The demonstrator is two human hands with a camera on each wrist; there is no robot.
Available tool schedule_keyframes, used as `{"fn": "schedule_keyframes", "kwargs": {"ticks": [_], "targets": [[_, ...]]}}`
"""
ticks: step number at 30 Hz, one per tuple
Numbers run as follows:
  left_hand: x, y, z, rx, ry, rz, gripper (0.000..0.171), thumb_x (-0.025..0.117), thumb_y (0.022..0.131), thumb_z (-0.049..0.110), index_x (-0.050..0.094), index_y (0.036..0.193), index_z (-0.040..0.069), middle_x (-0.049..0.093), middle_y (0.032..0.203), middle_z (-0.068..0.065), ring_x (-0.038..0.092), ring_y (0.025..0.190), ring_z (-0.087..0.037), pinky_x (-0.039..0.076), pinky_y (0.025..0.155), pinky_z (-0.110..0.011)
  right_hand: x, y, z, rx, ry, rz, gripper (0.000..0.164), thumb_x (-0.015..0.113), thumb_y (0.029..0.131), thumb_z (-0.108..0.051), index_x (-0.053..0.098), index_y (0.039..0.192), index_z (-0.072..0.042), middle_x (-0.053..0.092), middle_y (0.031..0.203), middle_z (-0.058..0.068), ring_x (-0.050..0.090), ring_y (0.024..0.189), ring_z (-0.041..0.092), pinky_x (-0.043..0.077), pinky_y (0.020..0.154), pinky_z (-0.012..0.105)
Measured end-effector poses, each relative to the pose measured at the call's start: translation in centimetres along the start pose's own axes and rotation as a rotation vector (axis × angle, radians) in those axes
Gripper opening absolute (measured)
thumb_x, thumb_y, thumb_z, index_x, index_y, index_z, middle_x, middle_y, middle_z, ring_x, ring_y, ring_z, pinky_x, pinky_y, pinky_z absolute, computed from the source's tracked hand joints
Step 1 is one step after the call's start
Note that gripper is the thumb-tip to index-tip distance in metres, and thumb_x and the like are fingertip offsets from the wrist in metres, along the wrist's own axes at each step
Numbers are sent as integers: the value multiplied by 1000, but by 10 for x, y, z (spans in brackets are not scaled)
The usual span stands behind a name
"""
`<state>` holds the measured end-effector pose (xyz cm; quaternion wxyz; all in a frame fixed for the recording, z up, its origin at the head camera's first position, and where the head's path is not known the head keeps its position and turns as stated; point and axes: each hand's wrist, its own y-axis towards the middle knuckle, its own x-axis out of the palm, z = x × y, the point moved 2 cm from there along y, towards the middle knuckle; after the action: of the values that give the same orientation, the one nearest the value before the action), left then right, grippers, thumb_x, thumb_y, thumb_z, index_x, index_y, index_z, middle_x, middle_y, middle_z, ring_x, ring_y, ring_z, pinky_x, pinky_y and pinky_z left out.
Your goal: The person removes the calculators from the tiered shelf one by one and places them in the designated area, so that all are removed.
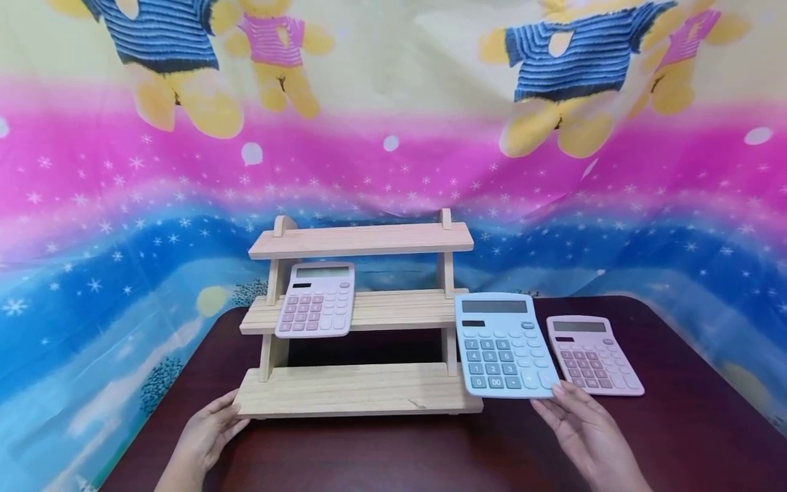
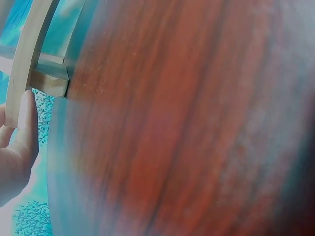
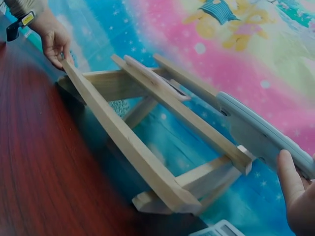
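A three-tier wooden display shelf (image 1: 356, 393) stands on the dark table. My left hand (image 1: 209, 430) grips the left end of its bottom board, thumb and fingers on either side in the left wrist view. In my right hand (image 1: 584, 430), a light blue calculator (image 1: 501, 348) is pinched by its lower right corner. It is raised at the shelf's right side, keys facing me, overlapping the ends of the boards in the head view. A pink calculator (image 1: 316, 301) leans back on the left part of the middle tier. From the right wrist, the blue calculator's back (image 3: 256, 130) shows.
Another pink calculator (image 1: 593, 355) lies on the table (image 1: 393, 454) to the right, partly behind the blue one. Behind everything hangs a colourful cloth (image 1: 393, 178) with printed bears and snowflakes. The shelf's top board (image 1: 363, 239) has an upright end piece near each side.
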<state>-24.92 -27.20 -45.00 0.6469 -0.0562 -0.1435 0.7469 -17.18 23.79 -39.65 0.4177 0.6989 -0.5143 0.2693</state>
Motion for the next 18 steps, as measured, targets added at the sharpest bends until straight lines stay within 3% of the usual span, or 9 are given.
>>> {"fn": "schedule_keyframes", "kwargs": {"ticks": [6, 11, 18], "targets": [[0, 2, -1, 10, 17, -5, 58, 48, 88, 6, 16, 134, -7, 31, 125, -31, 55, 78, -7, 47, 78, -30, -7, -5, -4, 11, 24, -25, 37, 16, 92, 8, 54, 95, 8, 53, 110, 18, 49, 103, 28, 38, 89, 40], [0, 3, -2, 16, 26, -15, 58, 47, 89, 7, 14, 135, -7, 19, 131, -33, 55, 79, -6, 47, 79, -29, -12, -12, -7, 31, 27, -55, 42, 14, 93, 7, 54, 104, 10, 51, 114, 17, 48, 105, 29, 37, 91, 39], [-1, 4, -3, 17, 25, -18, 58, 47, 88, 6, 15, 135, -7, 30, 125, -29, 55, 78, -5, 47, 79, -29, -23, -23, -11, 54, 4, 16, 39, 17, 93, 6, 56, 98, 7, 54, 108, 17, 51, 102, 26, 39, 89, 36]]}}
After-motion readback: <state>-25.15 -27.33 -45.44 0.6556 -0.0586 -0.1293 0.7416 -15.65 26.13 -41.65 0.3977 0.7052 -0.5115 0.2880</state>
